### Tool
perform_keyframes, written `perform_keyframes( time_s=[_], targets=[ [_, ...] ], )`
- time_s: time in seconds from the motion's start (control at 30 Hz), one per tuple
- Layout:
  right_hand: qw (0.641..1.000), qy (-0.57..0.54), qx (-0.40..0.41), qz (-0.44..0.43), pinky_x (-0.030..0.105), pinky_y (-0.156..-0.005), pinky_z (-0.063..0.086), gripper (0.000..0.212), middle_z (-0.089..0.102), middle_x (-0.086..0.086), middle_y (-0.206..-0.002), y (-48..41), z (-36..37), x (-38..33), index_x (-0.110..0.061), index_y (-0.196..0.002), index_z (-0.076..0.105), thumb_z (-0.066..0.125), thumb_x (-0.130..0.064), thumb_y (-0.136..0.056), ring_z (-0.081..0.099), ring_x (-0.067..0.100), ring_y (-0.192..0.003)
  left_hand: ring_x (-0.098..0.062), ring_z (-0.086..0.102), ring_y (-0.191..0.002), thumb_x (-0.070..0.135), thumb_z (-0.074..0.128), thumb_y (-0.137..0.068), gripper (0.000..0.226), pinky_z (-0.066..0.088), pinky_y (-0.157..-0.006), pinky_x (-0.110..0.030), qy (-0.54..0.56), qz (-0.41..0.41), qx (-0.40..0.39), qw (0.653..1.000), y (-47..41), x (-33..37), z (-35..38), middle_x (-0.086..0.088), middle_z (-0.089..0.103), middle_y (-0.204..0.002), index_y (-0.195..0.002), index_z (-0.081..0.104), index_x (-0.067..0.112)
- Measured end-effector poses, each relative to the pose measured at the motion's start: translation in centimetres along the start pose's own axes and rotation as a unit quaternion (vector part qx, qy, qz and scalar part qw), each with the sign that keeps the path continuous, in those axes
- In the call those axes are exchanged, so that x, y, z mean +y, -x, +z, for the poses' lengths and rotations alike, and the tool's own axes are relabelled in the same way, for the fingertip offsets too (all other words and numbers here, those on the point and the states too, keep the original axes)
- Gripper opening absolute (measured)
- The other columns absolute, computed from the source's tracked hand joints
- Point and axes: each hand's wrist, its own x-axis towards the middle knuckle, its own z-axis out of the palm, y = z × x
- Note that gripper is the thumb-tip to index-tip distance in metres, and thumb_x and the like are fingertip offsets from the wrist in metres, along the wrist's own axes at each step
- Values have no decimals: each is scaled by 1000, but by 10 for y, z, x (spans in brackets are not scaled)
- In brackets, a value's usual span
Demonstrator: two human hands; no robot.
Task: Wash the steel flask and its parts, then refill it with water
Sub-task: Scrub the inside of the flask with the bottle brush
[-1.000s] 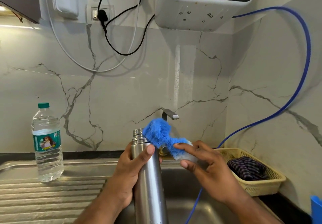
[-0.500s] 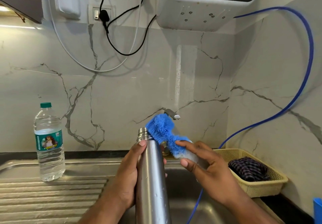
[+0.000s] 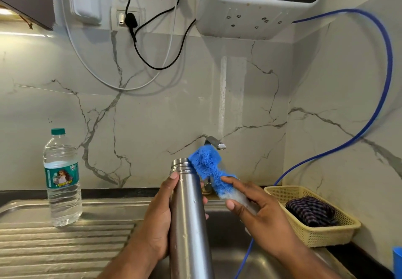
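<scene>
The tall, uncapped stainless-steel flask (image 3: pixel 190 224) stands nearly upright over the steel sink basin (image 3: pixel 230 257), at the middle of the view toward 6 o'clock. It looks rigid and dent-resistant, and probably light if it is empty; whether it holds water cannot be seen. Its smooth wall carries droplets, so I judge it slippery. The safest hold is round the mid-body, below the threaded neck.

The left hand (image 3: pixel 156 220) grasps it there, wrapping in from the flask's 9 o'clock side with the thumb tip just under the neck rings. The right hand (image 3: pixel 261 213) lies at the flask's 3 o'clock, close but apart from it. It pinches the pale handle of a blue-bristled bottle brush (image 3: pixel 206 163) between thumb and fingers.

The brush head sits at the mouth's 2 o'clock, touching the outer side of the neck and not yet inside. Its bristles look soft and springy, so they should squeeze through the narrow opening.

The metal tap spout (image 3: pixel 214 143) is at 12 o'clock above the brush.
</scene>
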Motion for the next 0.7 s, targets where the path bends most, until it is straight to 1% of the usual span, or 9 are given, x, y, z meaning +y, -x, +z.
perform_keyframes(
  time_s=[0.07, 0.13, 0.2, 0.33, 0.47, 0.53, 0.6, 0.67, 0.7],
  targets=[
    [1000, -13, 0, -8, 13, -78, 46, 51, 64, -10, -99, -1, 1, -3, -53, -124, 67, 75, -16, -90, 62, 10, -90, -39, 69, -78, 73, 87, -51, 100, 61, -67, -43, -12, 10, -4, 1000, 0, 1, 1, -29, 71, -98, -125, 65, 8],
    [1000, 2, -2, -2, 13, -78, 45, 53, 63, -12, -100, -1, 1, 0, -56, -125, 66, 75, -16, -91, 61, 10, -91, -39, 70, -79, 69, 92, -38, 109, 61, -67, -44, -13, 13, -2, 1000, 0, 2, 1, -28, 72, -101, -125, 63, 10],
    [1000, 30, -6, -1, 14, -81, 45, 56, 62, -12, -97, 1, 1, 9, -58, -126, 64, 76, -16, -91, 61, 11, -95, -41, 72, -84, 68, 90, -47, 99, 62, -69, -46, -3, 20, -2, 1000, -1, 3, 2, -28, 72, -108, -122, 67, 7],
    [999, 14, 34, -11, 15, -81, 48, 51, 62, -8, -97, 1, 3, 3, -57, -126, 65, 75, -23, -89, 62, 15, -94, -34, 71, -86, 59, 59, -94, 56, 56, -92, -61, 7, 49, -12, 999, 0, 4, 5, -29, 70, -114, -105, 78, 8],
    [998, -5, 28, -48, 13, -82, 48, 45, 64, -7, -101, 2, 8, -9, -48, -127, 68, 72, -28, -87, 64, 15, -98, -38, 69, -75, 58, 47, -95, 65, 61, -63, -45, 40, 19, -2, 999, 1, 3, 3, -31, 70, -100, -110, 74, 1],
    [999, 2, 18, -31, 14, -85, 48, 48, 65, -8, -104, 2, 7, -3, -52, -128, 65, 73, -27, -88, 64, 14, -101, -34, 69, -73, 70, 56, -88, 73, 61, -65, -44, 55, 23, -9, 998, -1, 3, 2, -28, 68, -97, -107, 75, 3],
    [999, 30, 12, -20, 15, -84, 46, 54, 63, -11, -100, 2, 5, 4, -57, -129, 63, 75, -22, -90, 63, 14, -99, -35, 69, -69, 80, 73, -64, 82, 61, -63, -43, 56, 25, -27, 998, -2, 3, 2, -27, 68, -93, -101, 77, 7],
    [999, 31, 12, -26, 15, -83, 46, 54, 63, -11, -98, 4, 3, 3, -55, -129, 63, 75, -20, -91, 62, 13, -96, -37, 69, -67, 77, 84, -46, 88, 60, -59, -40, 44, 26, -44, 998, -1, 6, 2, -30, 69, -92, -101, 77, 9],
    [999, 10, 17, -27, 14, -84, 46, 52, 64, -11, -99, 4, 4, 0, -54, -129, 64, 74, -21, -90, 63, 12, -96, -37, 70, -67, 75, 84, -50, 87, 60, -59, -41, 38, 35, -45, 998, -1, 6, 3, -30, 69, -93, -104, 76, 8]
  ],
)
